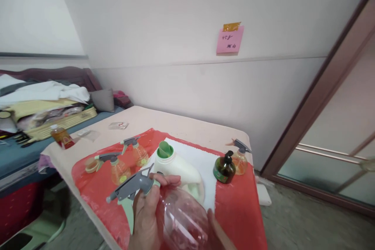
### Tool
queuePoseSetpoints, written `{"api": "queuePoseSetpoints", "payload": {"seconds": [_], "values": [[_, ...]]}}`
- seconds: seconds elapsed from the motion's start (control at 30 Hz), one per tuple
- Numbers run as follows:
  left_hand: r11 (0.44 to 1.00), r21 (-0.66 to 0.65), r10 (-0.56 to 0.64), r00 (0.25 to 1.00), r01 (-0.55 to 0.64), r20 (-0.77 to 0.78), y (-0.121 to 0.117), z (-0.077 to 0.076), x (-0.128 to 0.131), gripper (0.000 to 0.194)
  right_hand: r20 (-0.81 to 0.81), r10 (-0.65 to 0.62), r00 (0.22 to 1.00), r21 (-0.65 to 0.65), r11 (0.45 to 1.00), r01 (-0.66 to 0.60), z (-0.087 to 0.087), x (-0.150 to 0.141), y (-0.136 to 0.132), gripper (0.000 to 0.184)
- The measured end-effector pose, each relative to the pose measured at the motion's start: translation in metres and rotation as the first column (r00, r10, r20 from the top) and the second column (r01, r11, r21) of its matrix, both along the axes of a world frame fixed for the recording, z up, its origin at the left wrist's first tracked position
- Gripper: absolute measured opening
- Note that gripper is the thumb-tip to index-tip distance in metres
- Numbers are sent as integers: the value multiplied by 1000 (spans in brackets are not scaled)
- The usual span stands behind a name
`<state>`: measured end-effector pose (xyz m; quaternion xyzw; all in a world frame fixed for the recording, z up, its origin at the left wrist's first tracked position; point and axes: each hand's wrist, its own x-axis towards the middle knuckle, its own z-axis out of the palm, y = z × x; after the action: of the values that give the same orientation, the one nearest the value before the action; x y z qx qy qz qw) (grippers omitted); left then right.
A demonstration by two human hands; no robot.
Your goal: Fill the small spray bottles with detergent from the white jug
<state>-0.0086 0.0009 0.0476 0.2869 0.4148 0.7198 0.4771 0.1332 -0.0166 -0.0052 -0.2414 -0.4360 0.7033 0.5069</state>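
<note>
Close to me, a clear pinkish spray bottle lies tilted between my two hands, its grey and green trigger head pointing left. My left hand is closed around the neck just below that head. Against the bottle's right side rests my right hand, its fingertips partly hidden. Just beyond them a white jug with a green spout in its open mouth sits on a white sheet. Two orange-tinted spray bottles, one nearer and one farther, stand to the left.
At the right stand a dark green pump bottle and another spray bottle. A round lid lies on the red cloth at the left. An amber bottle is near the table's left edge. A wall runs behind the table.
</note>
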Motion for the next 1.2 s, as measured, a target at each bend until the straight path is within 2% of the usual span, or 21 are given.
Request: {"api": "queuePoseSetpoints", "payload": {"seconds": [0.07,0.1,0.2,0.3,0.37,0.47,0.63,0.73,0.83,0.9,1.0,1.1,1.2], "values": [[999,-15,33,999,-33,36,1,1,-1,36,-97,15,995,-87,996,-23,-3,0,2,59],[998,-18,60,995,-59,74,3,3,-2,36,-113,-10,994,-110,994,-2,-6,2,2,66],[985,8,169,965,-174,201,11,9,-11,33,-79,-134,988,-121,985,124,-14,15,5,84],[952,9,292,915,-307,276,19,15,-25,31,-60,-131,990,-115,986,123,-19,29,10,86],[924,-15,367,879,-381,305,24,18,-35,32,-80,-140,987,-129,983,129,-17,34,12,91],[895,-21,428,843,-446,327,29,17,-48,34,-104,-240,965,-150,963,223,-8,36,13,90],[906,-12,409,866,-423,287,37,3,-55,34,-19,-369,929,-139,921,363,17,32,21,79],[936,0,343,914,-351,219,38,-5,-51,32,57,-444,894,-59,893,447,35,26,34,71],[953,6,296,933,-304,202,38,-7,-46,33,125,-495,860,53,869,492,55,24,49,70],[955,4,289,934,-296,212,37,-6,-46,32,216,-485,847,121,874,470,70,27,56,71],[955,10,286,933,-295,220,36,-3,-48,32,405,-416,814,216,909,357,95,37,64,73],[957,16,280,933,-291,228,36,-2,-50,33,589,-389,708,320,917,237,118,46,72,74],[962,5,264,934,-273,239,36,-3,-52,34,665,-413,622,396,902,174,138,48,85,76]]}}
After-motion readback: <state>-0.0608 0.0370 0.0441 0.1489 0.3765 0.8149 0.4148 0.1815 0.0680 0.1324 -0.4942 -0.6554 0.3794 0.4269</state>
